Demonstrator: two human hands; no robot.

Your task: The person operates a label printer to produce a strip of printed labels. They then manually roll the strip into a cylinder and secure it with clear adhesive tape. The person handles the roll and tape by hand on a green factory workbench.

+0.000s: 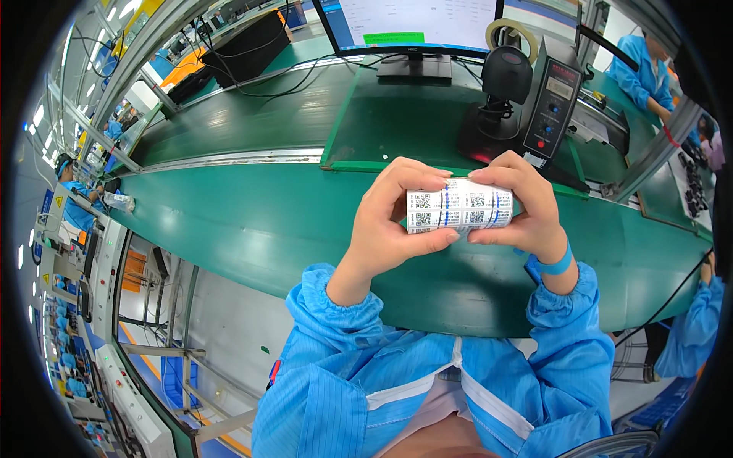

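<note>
A roll of white printed labels (460, 208) with square codes and blue pen marks is held up above the green bench, its long side level. My left hand (393, 217) grips its left end, thumb below and fingers over the top. At the right end, my right hand (527, 208) grips it the same way, a blue band around that wrist. Both thumbs press on the roll's lower edge, close to each other. The roll's far side and the fingers behind it are hidden.
Beyond my hands stand a black barcode scanner on a stand (505, 84), a dark control box with knobs (551, 107), a tape roll (510, 37) and a monitor (412, 27). The green bench top (252, 214) stretches left. A co-worker in blue (637, 65) sits at the far right.
</note>
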